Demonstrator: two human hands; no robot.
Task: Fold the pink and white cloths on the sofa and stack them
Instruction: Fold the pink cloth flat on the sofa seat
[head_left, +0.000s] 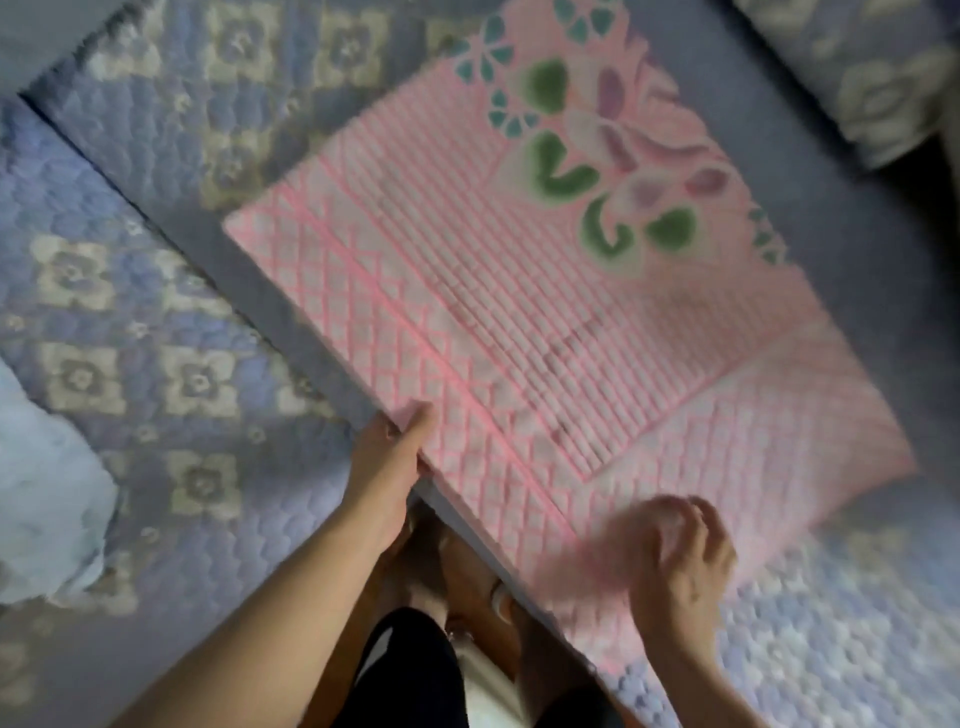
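Holding the pink quilted cloth (519, 312) at its near-left edge, my left hand (387, 467) pinches the fabric with the thumb on top and the fingers out of sight beneath. My right hand (680, 556) is over the near corner of the same cloth; it is motion-blurred, the fingers look curled, and I cannot tell whether they grip the fabric or only brush it. The cloth lies spread across the sofa (156, 208), on its lavender floral quilted cover, with the flower-print end farthest from me and the near edge at the seat front.

Hazards, as I judge them:

1. Uneven fold. The cloth sits diagonally to the seat edge. If I lift one side ahead of the other, the corners will not meet and the fold will skew.
2. Lost corner. If the right hand has no firm hold, the near corner may drop over the seat front and drag the panel toward the floor.
3. Slipped pinch. The left hand holds only a narrow strip of edge. The quilted fabric looks thick and fairly stiff, so its weight may pull it free once raised.
4. Bunching. The cloth and the sofa cover are both quilted; friction between them may ruck the far end as I draw it over.
5. Stack order. A pale bundle (47, 493), possibly the white cloth, lies at the far left, well apart and not yet folded. It is too blurred to confirm.
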